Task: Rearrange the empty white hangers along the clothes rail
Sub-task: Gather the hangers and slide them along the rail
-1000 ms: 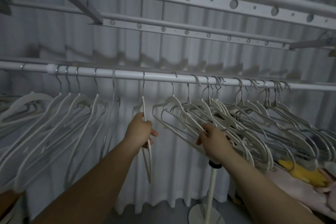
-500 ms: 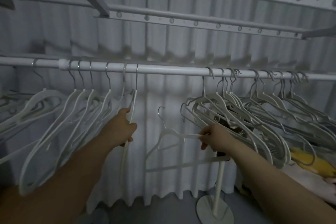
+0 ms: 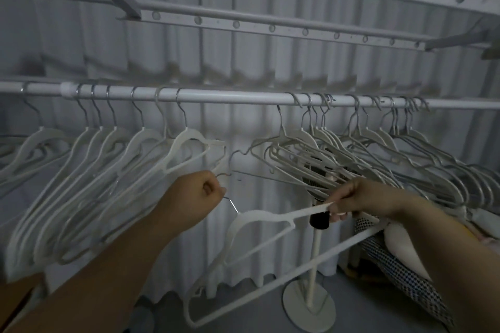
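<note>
Pale pleated curtain fills the background, with perforated white bars overhead and the clothes rail running straight across above both hands. The 2 hands are apart, each clamped on the same loose hanger, which is off the rail and hangs tilted between and below them.

The left hand is balled into a fist around the hanger's metal hook; only a short piece of wire shows, leading out of the fist to the hanger's neck. The right hand pinches the end of the upper shoulder strip between thumb and fingertips. The hanger's long bottom bar slopes down from under the right wrist toward the lower left.

Above and outward of the left hand, 1 bunch of white hangers hangs on the rail, bodies fanned to the left. Above and beyond the right hand, a 2nd bunch is packed closely. The stretch of rail directly above the gap between the hands carries no hooks.

Just behind the right hand's fingers stands a white pole with a black collar on a round base. Checked fabric lies under the right forearm.
</note>
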Demonstrator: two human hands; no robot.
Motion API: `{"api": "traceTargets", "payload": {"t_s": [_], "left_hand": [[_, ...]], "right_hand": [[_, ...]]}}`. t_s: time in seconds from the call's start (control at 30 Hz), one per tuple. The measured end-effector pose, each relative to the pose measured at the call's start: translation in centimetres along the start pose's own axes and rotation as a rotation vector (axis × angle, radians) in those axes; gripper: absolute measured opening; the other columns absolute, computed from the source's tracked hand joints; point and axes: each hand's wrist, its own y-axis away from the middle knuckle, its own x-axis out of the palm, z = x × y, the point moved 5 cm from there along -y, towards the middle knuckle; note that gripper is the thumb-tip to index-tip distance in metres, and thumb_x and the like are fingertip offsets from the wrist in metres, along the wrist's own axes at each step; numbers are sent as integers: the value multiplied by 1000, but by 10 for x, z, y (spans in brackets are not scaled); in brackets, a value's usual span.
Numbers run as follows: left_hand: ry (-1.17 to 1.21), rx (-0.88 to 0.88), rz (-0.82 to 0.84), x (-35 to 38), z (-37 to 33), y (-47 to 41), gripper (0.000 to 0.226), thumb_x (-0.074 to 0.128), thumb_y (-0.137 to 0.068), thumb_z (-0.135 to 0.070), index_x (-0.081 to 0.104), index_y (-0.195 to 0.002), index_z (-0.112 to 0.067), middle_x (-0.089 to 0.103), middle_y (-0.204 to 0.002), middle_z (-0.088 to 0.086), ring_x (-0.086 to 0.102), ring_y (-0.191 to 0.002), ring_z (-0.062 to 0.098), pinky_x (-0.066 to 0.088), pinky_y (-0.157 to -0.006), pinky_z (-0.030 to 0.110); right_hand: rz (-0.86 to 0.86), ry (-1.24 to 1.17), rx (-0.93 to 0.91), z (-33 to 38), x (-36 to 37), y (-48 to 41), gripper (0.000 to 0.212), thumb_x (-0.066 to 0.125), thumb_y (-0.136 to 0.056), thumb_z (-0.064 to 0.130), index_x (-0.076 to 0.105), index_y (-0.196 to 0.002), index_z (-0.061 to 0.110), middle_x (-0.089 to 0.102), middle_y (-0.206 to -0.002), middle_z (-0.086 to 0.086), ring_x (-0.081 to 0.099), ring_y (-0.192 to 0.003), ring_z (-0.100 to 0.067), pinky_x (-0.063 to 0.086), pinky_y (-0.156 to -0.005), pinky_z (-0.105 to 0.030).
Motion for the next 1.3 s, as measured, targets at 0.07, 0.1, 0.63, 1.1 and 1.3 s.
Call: {"api": "traceTargets", "payload": {"t_s": [0.07, 0.1, 0.63, 1.1, 1.3], "left_hand": [[-37, -70, 4, 3, 13, 4, 30, 64, -81, -27, 44, -58, -22, 46, -57, -7, 45, -56, 6, 33, -55, 15], [-32, -102, 30, 5, 19, 6, 27, 63, -81, -32, 46, -64, -21, 49, -63, -7, 48, -62, 10, 35, -58, 19], [261, -231, 393, -4, 7, 31, 29, 43, -94, -14, 56, -69, -10, 60, -41, 0, 49, -28, 10, 34, -30, 15], [117, -389, 209, -39, 23, 9, 25, 34, -97, -12, 49, -77, -7, 56, -66, 9, 50, -24, 8, 37, -27, 15], [-62, -426, 107, -38, 25, -22, 13, 35, -95, -6, 46, -91, -5, 58, -74, 16, 63, -44, 23, 39, -32, 20]], "right_hand": [[-2, -65, -10, -4, -7, 10, 4, 71, -76, 19, 73, -74, 17, 70, -58, 7, 59, -54, 2, 43, -58, -22], [13, -107, -25, -6, -10, 13, 10, 75, -71, 26, 74, -75, 17, 70, -59, 6, 60, -54, 2, 44, -56, -20], [-513, -258, -47, 9, -20, 18, 20, 51, -88, -2, 62, -102, -12, 58, -83, -17, 48, -62, -18, 42, -44, -4], [-902, 514, 223, 12, -22, -15, 39, 56, -88, 25, 53, -125, 13, 58, -126, -14, 36, -127, -33, 29, -101, -37], [-877, 548, 207, 10, -20, -19, 28, 49, -93, 25, 65, -112, 14, 69, -108, -14, 60, -103, -32, 48, -85, -36]]}}
